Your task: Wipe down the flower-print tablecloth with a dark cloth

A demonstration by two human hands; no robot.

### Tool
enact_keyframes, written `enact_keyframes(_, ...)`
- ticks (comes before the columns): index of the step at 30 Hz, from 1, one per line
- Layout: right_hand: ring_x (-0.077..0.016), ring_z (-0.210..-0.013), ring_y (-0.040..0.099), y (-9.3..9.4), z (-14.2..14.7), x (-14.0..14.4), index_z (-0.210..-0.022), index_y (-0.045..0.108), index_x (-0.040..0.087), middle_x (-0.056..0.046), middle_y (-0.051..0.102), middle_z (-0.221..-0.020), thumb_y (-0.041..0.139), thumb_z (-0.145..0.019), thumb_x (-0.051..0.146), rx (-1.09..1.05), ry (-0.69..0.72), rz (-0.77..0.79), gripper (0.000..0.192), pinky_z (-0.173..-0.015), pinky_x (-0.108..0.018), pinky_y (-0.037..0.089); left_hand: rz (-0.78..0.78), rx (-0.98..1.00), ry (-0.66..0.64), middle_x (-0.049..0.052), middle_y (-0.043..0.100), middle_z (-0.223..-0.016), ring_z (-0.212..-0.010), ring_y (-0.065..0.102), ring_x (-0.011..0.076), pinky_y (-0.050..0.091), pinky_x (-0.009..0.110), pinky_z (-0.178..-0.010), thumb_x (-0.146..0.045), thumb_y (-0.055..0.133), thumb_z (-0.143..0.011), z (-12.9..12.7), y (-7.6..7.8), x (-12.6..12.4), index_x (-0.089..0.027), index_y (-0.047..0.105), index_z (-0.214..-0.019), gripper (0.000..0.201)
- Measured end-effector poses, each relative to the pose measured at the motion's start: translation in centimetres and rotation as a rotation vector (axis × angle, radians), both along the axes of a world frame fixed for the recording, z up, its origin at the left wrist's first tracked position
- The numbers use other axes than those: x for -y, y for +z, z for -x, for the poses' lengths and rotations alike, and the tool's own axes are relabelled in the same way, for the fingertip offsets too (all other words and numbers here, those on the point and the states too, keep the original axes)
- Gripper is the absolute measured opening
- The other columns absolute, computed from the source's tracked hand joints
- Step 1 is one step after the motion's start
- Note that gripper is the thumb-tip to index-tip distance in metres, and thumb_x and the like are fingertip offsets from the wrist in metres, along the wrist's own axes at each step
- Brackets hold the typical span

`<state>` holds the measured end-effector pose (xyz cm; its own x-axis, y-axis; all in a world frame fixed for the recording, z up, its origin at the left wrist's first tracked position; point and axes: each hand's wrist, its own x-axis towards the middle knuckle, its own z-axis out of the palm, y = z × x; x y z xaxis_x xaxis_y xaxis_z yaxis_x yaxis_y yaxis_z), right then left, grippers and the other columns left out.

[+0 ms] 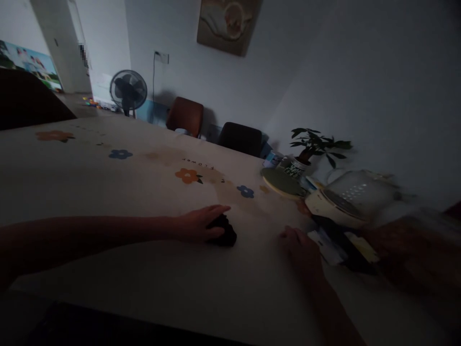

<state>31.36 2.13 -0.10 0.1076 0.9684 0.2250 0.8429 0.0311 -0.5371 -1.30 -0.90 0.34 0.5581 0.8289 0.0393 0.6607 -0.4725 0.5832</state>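
The room is dimly lit, and the whole view is underexposed. The brightest light is seen at the upper left, near the doorway [77,53] behind the fan [128,91]. The far part of the desk [108,182] is lit palely, while its near edge is lost in deep shadow. Both hands are rendered dark, and the black thing [224,231] under the left hand [197,223] is barely told from its shadow. The right side is smeared by blur: the clutter [342,202] there is left without sharp outlines. Straight lines are bent and tilted toward the edges by the wide lens. No glare is seen.
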Motion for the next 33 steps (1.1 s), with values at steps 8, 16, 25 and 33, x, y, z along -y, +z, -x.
enact_keyframes(8, -0.0243, -0.102, 0.068, 1.5, 6.2, 1.7, -0.117, 0.066, 0.023, -0.010, 0.070, -0.117, 0.046, -0.089, 0.050, 0.152, 0.467, 0.049, 0.044, -0.084, -0.038, 0.053, 0.017, -0.074, 0.088, 0.009, 0.066, -0.099, -0.100, 0.059, 0.0260, 0.048, 0.038, -0.088, -0.028, 0.058, -0.080, 3.0, -0.4, 1.3, -0.018, 0.065, -0.101, 0.025)
enact_keyframes(16, -0.0308, -0.134, 0.044, -1.8, 16.4, 1.9, -0.147, 0.046, 0.020, -0.018, 0.045, -0.149, 0.051, -0.095, 0.040, 0.422, 0.896, -0.118, 0.056, -0.107, -0.052, 0.038, -0.021, 0.062, 0.277, 0.010, 0.065, -0.110, -0.105, 0.061, 0.0257, 0.049, 0.036, -0.089, -0.033, 0.056, -0.080, 4.6, -2.3, 1.7, -0.019, 0.060, -0.111, 0.034)
enact_keyframes(25, -0.0184, -0.081, 0.061, -1.7, 13.5, 2.6, -0.097, 0.071, 0.019, -0.012, 0.066, -0.097, 0.044, -0.096, 0.034, 0.559, 0.831, -0.268, 0.031, -0.066, -0.028, 0.044, -0.152, -0.037, 0.522, 0.012, 0.062, -0.121, -0.110, 0.061, 0.0244, 0.049, 0.039, -0.095, -0.036, 0.041, -0.084, 14.3, -2.2, 4.5, -0.020, 0.060, -0.113, 0.038)
enact_keyframes(33, -0.0180, -0.067, 0.061, -1.0, 13.0, 0.1, -0.077, 0.064, 0.018, -0.009, 0.068, -0.077, 0.037, -0.095, 0.032, 0.758, 0.524, -0.012, 0.035, -0.060, -0.029, 0.034, -0.124, 0.151, 0.674, 0.013, 0.066, -0.116, -0.097, 0.064, 0.0238, 0.052, 0.043, -0.093, -0.036, 0.035, -0.080, 14.6, -1.7, 4.4, -0.020, 0.061, -0.105, 0.040)
